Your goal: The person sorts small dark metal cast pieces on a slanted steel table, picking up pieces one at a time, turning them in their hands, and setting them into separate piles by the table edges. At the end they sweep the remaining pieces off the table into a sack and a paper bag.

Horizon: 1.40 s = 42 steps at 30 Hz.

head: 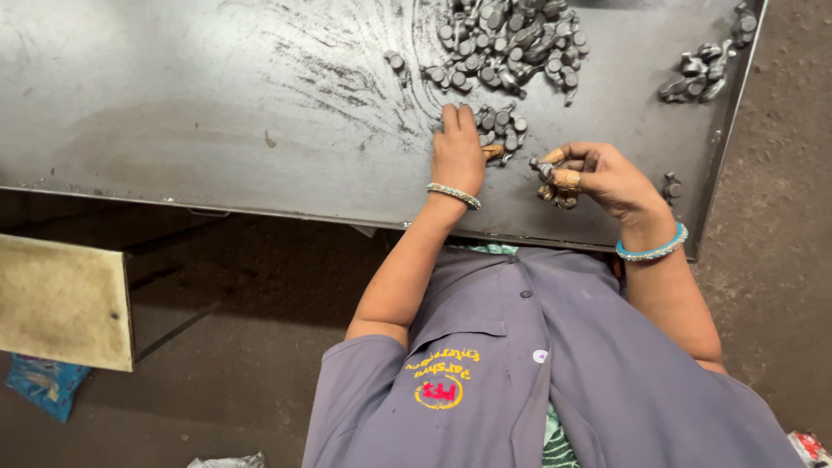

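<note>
Sheet-metal table [217, 130], dark grey and scuffed, carries a large heap of small grey metal parts [511, 43] at its far edge. Left hand [457, 152] lies flat and open beside a smaller cluster [501, 130]. Right hand [598, 178] pinches several parts [555, 186].

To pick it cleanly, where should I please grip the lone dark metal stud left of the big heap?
Probably pinch the lone dark metal stud across its round head, coming from the left: bare grey metal tabletop there, heap crowds its right.
</note>
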### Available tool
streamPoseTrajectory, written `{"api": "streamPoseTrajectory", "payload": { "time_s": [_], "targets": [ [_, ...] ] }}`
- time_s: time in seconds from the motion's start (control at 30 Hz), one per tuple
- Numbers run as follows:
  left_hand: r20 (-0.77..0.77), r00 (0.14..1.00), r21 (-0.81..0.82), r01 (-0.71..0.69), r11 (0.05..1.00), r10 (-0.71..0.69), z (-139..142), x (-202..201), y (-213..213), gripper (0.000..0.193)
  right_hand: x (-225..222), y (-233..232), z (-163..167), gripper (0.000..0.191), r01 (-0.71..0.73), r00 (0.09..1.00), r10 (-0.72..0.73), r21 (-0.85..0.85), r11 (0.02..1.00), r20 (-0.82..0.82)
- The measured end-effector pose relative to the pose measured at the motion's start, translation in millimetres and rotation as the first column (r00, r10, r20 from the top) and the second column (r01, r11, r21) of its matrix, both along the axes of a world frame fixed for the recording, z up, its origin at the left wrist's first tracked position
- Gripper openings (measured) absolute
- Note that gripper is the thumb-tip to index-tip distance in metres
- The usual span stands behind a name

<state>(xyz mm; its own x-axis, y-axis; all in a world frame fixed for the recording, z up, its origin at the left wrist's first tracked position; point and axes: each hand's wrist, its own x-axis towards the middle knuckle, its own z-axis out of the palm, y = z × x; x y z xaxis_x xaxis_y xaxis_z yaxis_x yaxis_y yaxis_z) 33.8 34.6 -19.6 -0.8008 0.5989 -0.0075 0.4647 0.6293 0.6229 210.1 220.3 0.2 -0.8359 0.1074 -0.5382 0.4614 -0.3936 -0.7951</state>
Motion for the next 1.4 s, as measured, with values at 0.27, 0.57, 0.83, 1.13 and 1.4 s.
{"api": "streamPoseTrajectory", "payload": {
  "time_s": [0.27,0.57,0.83,1.13,1.4],
  "targets": [
    [-0.068,0.998,0.026,0.015,1.000,-0.013,-7,-1,-2,0.057,-1,25,4,0.025,0.336,0.919,-0.344,0.843,0.420,-0.195],
    [-0.029,0.999,0.029,0.014,0.999,-0.013,-10,0,-3,0.059,0,93,0,0.027,0.202,0.890,-0.296,0.881,-0.427,-0.348],
    [-0.016,1.000,0.041,-0.003,0.999,0.004,-10,-1,-4,0.065,-31,12,17,0.018,0.330,0.937,-0.146,0.940,0.085,-0.316],
    [0.013,0.996,0.178,0.081,0.981,-0.085,2,-8,-34,0.088,-63,-49,15,0.048,0.160,0.959,0.231,0.986,0.046,-0.166],
    [0.246,0.966,0.215,0.028,0.976,-0.082,13,-7,-48,0.080,-18,-51,34,0.039,0.101,0.978,0.166,0.986,0.134,-0.123]
  ]
}}
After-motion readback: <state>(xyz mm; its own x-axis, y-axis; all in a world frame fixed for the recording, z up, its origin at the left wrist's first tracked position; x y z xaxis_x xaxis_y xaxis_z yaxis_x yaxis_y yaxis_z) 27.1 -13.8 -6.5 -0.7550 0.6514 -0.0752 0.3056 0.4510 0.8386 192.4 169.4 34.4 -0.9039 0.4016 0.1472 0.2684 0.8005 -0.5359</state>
